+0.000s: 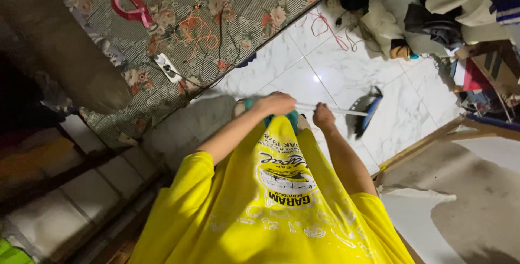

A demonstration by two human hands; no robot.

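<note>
At the far left a rolled brown bolster point(65, 52) lies along the edge of a floral-patterned mattress point(227, 4), which carries a pink ribbon loop point(130, 6), a tangle of orange cord point(197, 31) and a white plug strip point(169, 68) near its lower edge. These look simply left where they fell, out of the way of the floor.

Toward the middle, the person's yellow printed shirt point(271, 210) fills the lower part of the view, both forearms reaching forward over the white marble-look floor tiles point(325, 63). The left hand point(277, 103) is clenched around the upper end of a thin white broom handle point(330, 110), knuckles up, fingers wrapped fully round. The right hand point(323, 116) closes on the same handle just beside it, a little further down the shaft, also in a tight fist; its fingertips are hidden underneath. Two hands set close together like this give leverage for a sweeping stroke.

The handle runs to the right and ends in a dark broom head with a blue edge point(364, 111), blurred and resting on or just above the tiles, well clear of the mattress.

Further right, a heap of cream and dark clothes point(411, 14) sits against the top edge with a loose pink cord point(330, 31) on the tiles near it, and a torn grey floor covering point(466, 199) spreads across the lower right corner.
</note>
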